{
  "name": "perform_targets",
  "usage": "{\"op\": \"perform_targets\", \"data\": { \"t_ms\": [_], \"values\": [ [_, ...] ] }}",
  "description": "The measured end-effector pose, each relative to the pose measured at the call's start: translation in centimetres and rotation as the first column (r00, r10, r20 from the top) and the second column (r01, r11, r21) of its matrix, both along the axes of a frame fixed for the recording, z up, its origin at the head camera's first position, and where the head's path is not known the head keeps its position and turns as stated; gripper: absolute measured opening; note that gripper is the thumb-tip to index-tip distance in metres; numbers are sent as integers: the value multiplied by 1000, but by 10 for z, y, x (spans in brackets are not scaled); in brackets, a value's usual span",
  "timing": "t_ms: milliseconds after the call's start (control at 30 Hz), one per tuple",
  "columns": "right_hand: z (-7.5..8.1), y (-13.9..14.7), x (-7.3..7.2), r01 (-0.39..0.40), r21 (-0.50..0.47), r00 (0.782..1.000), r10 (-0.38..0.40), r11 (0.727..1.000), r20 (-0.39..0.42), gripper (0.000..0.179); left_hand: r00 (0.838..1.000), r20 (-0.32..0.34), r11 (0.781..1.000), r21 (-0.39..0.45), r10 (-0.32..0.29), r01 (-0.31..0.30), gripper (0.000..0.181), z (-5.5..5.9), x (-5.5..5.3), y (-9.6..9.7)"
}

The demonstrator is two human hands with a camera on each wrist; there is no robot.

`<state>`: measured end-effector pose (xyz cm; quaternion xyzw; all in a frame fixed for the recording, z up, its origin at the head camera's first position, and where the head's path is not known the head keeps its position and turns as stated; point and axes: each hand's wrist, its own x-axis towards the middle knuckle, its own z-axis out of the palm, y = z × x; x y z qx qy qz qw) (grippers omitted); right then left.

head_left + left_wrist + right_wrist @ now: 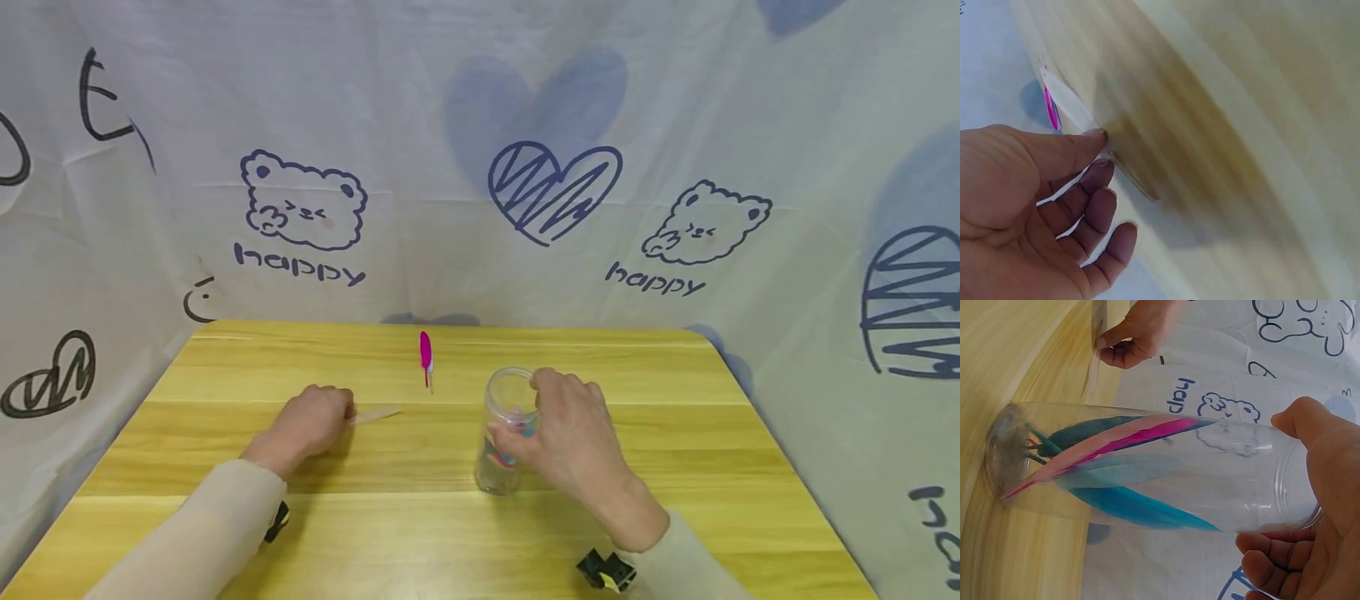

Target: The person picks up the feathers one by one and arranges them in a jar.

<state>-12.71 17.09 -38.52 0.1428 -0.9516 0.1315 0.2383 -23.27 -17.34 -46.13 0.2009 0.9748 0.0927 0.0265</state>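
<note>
Between thumb and index finger, my left hand [311,423] pinches a white feather [1067,99], low over the left part of the wooden table. Its vane points toward the table's middle, and its quill [1138,180] sticks out past the fingers in the left wrist view. My right hand [577,429] holds a clear jar [495,477] near its open rim, thumb on one side and fingers on the other. The jar stands upright on the table. Inside, the right wrist view shows several feathers, among them a blue feather [1141,507] and a pink feather [1107,440], quills at the bottom.
A magenta feather [425,350] lies toward the back of the table [405,533], with a thin pale one against its right side. A white curtain [420,233] with drawn bears and hearts hangs behind the table and along its sides.
</note>
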Motion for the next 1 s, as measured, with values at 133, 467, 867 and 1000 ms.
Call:
{"op": "perform_targets", "data": {
  "t_ms": [133, 467, 867, 1000],
  "values": [
    [-1, 1, 0, -5, 3, 1000, 5, 1000, -18, 68, 998, -15, 995, -81, -65, 63, 6, 4, -2, 3],
    [-1, 1, 0, -9, -2, 1000, 9, 1000, -14, 67, 990, -19, 963, -236, -138, 130, 11, 13, -3, 8],
    [0, -1, 0, -8, -5, 1000, 8, 1000, 2, 66, 967, -138, 933, -320, -215, 162, 10, 5, -2, 7],
    [0, -1, 0, -5, -7, 1000, 5, 1000, 16, 66, 964, -141, 929, -327, -227, 171, 9, 4, -3, 7]
  ]
}}
